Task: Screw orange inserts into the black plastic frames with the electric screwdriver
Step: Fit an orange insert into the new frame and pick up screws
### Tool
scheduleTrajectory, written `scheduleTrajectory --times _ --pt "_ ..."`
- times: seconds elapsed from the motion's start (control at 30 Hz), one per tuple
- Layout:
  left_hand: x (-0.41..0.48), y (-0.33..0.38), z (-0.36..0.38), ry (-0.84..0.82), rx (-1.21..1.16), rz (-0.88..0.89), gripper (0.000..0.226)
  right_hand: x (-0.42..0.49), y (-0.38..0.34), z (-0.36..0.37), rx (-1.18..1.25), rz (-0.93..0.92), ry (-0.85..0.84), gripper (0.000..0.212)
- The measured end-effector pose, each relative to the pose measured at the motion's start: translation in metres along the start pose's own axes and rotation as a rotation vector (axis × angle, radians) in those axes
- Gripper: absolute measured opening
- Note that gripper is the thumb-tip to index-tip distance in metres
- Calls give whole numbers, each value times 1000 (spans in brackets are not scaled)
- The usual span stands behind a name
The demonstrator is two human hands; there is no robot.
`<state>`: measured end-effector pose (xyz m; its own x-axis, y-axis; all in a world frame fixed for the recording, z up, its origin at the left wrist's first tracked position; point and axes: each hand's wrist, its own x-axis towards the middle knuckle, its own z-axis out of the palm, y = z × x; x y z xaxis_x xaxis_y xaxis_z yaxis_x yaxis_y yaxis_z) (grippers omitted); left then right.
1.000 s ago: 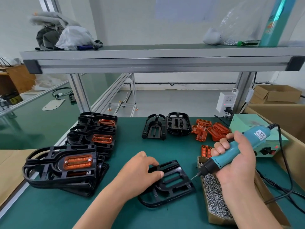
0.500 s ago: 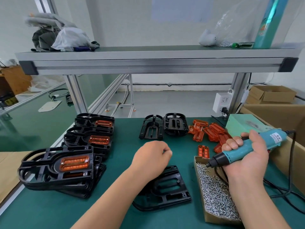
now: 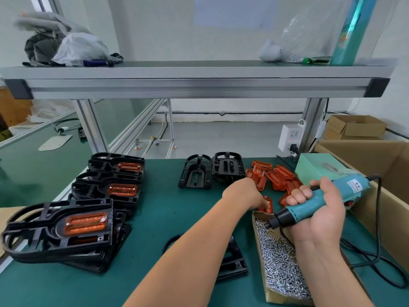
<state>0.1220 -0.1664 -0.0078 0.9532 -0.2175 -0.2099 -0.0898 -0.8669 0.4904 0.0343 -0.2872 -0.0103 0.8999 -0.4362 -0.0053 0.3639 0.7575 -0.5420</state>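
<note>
My left hand (image 3: pixel 244 192) stretches across the green mat to the loose orange inserts (image 3: pixel 277 177). Its fingertips are at a single orange insert (image 3: pixel 269 204), and the back of the hand hides the fingers, so I cannot make out a grip. My right hand (image 3: pixel 321 218) grips the teal electric screwdriver (image 3: pixel 354 185), whose black tip hangs over the screw box. A bare black frame (image 3: pixel 234 262) lies flat near me, mostly covered by my left forearm.
Stacks of black frames with orange inserts fitted (image 3: pixel 84 227) fill the left side. Two more black frames (image 3: pixel 195 173) lie at the back. A cardboard box of screws (image 3: pixel 278 262), a green power unit (image 3: pixel 316 167), the tool's cable (image 3: pixel 376 258) and a large carton (image 3: pixel 389 196) crowd the right.
My left hand let go of the black frame and moved up and right to the orange inserts. My right hand drew the screwdriver back to the right, over the screw box.
</note>
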Motion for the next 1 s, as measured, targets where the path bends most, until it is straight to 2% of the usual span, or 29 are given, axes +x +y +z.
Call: scheduleTrajectory --times 0.1,0.3,0.43,0.5,0.73,1.0 --pt "5 -6 5 23 -17 -10 25 0 -1 0 7 5 7 23" --pt "-10 -19 -4 98 -95 3 25 -2 1 0 21 12 4 23" --pt "-43 -37 -29 187 -149 69 36 -1 1 -1 28 12 -6 24" --pt "-67 -51 -41 223 -133 104 33 -1 1 -1 13 15 -20 22" --pt "-138 -107 -46 131 -33 92 16 -8 5 1 -1 35 -55 20" --pt "-141 -119 -37 65 44 115 12 -12 9 5 -47 36 -85 23"
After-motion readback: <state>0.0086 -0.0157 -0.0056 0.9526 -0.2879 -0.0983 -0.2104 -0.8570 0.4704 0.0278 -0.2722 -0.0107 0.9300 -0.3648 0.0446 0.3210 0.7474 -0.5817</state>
